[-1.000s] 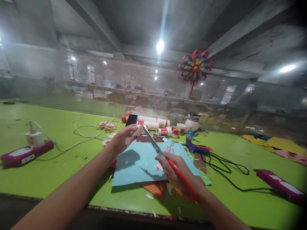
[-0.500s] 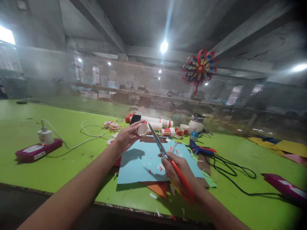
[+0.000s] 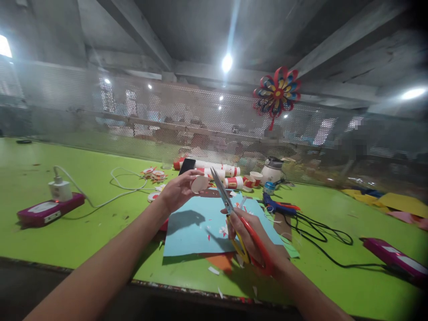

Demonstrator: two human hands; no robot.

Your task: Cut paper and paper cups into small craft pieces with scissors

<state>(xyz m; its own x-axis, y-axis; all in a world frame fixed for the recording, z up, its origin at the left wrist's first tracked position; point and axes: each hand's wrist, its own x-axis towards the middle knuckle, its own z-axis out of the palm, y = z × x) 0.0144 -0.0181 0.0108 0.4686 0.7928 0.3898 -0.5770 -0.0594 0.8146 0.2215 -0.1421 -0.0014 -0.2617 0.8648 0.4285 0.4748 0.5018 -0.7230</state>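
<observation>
My left hand (image 3: 175, 191) grips a small, pale round paper cup piece (image 3: 199, 184) by its left edge, above the back of a light blue paper sheet (image 3: 187, 232). In my right hand (image 3: 245, 227) is a pair of scissors (image 3: 220, 189) with one red and one yellow handle. The blades point up and away, slightly parted, just right of the cup piece and apart from it. Small red and white paper scraps (image 3: 223, 230) lie on the sheet beneath my right hand.
Paper cups (image 3: 233, 183), a phone (image 3: 187, 166) and a lidded jar (image 3: 271, 170) stand or lie behind. A blue glue gun (image 3: 279, 206) trails its cord rightward. Purple power strips (image 3: 50, 209) lie on both sides. A mesh screen (image 3: 140, 120) borders the table.
The scissors' handles and blades have spread apart a little. The cup piece has turned, so it now shows a flat, pale round face. The view has shifted slightly.
</observation>
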